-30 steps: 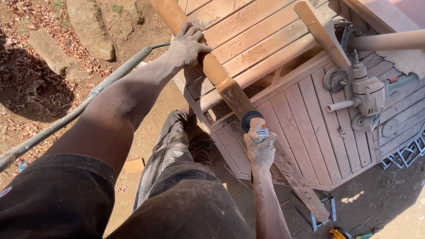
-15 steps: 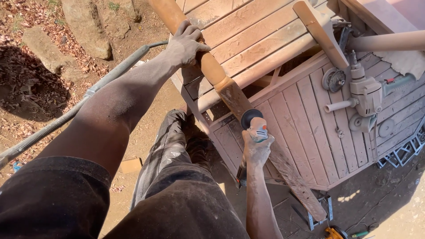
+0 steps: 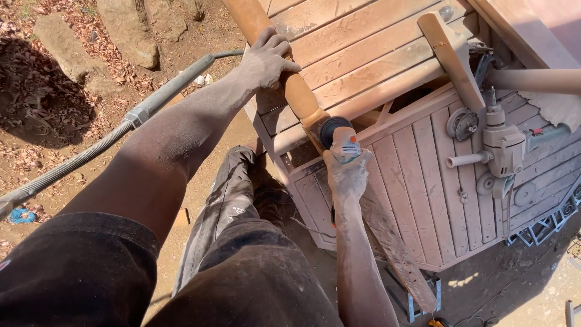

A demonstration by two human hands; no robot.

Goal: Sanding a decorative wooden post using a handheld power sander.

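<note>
Head view: left hand clamped over turned wooden post, laid diagonally across slatted workbench; right hand gripping angle grinder, disc against post just below left hand.

- 1 view only, from the person's head, facing steeply down along both arms.
- Near: the left hand and right hand sit mid-frame, over the wooden bench.
- Dirt ground lies far below, left.
</note>
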